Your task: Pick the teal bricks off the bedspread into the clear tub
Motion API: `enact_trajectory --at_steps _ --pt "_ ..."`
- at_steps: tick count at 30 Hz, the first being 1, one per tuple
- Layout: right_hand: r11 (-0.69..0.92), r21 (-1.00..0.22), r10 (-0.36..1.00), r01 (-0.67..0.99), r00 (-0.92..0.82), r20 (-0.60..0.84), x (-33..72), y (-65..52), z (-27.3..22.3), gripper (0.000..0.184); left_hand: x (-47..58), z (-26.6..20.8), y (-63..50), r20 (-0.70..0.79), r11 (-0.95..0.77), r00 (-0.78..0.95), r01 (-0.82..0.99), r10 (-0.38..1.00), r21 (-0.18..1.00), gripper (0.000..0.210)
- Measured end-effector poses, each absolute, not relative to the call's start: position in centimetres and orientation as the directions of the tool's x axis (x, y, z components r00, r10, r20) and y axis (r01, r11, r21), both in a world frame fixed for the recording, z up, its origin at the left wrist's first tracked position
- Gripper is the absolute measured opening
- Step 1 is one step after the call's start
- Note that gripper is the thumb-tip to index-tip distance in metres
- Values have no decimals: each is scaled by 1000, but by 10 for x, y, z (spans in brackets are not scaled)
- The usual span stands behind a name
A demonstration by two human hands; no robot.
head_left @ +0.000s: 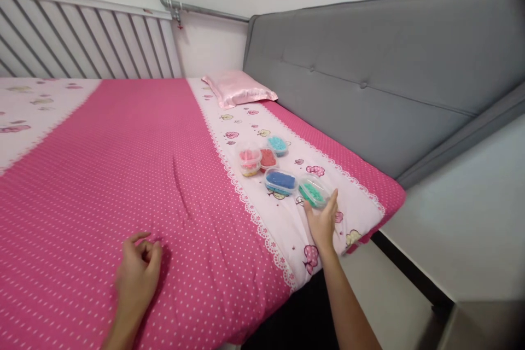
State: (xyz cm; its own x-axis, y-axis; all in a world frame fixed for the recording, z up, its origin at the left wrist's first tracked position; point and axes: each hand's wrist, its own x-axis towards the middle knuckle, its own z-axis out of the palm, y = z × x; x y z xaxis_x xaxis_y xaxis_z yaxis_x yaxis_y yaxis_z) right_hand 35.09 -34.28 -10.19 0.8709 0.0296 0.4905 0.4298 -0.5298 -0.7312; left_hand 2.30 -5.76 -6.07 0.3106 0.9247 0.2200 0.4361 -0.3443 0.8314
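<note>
My right hand [322,222] is at the near edge of a clear plastic container [314,191] with green contents, its thumb on one side and its fingers on the other. The container lies on the white printed strip of the bed. Close beside it is a container of dark blue material [281,181]. Further back sit a container with red contents [268,158], one with light blue contents [278,145] and a pink-filled one [250,160] that appears stacked on another. My left hand [138,265] rests empty over the pink dotted sheet, fingers loosely curled and apart from the thumb.
The bed [176,175] has a pink and white cover. A pink satin pillow [240,88] lies at the back, against a grey padded headboard [369,65]. A white slatted rail [90,38] and a metal pipe [205,9] run along the wall. Floor shows at the right.
</note>
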Motion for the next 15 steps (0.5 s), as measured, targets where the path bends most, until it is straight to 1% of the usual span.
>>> enact_trajectory --at_steps 2,4,5,7,8,9,11,13,14,15 --pt "-545 -714 25 440 860 510 345 -344 -89 110 24 -59 -61 228 -386 349 494 909 779 40" --pt "-558 -674 53 484 831 553 340 -339 -72 109 29 -58 -66 230 -429 398 538 888 726 42" --pt "-557 -642 106 527 811 575 339 -333 -64 103 33 -57 -69 231 -457 433 547 871 701 43" --pt "-520 -562 301 644 753 585 343 -313 -51 86 45 -57 -76 235 -532 523 539 819 653 44" --pt "-493 -531 388 689 720 575 348 -299 -46 80 52 -57 -79 239 -570 569 524 787 633 43" --pt "-468 -511 453 721 693 561 355 -284 -43 78 58 -58 -82 243 -603 607 505 757 617 40" --pt "-428 -498 537 754 656 531 370 -252 -39 81 68 -59 -89 247 -643 653 478 716 598 36" --pt "-390 -502 586 772 628 512 384 -218 -36 85 74 -59 -95 247 -659 672 468 698 588 34" --pt "-373 -508 598 776 620 508 388 -201 -34 83 76 -59 -99 248 -663 676 466 694 586 33" --pt "-364 -517 597 775 620 508 391 -185 -32 76 78 -59 -102 250 -666 679 461 690 586 32"
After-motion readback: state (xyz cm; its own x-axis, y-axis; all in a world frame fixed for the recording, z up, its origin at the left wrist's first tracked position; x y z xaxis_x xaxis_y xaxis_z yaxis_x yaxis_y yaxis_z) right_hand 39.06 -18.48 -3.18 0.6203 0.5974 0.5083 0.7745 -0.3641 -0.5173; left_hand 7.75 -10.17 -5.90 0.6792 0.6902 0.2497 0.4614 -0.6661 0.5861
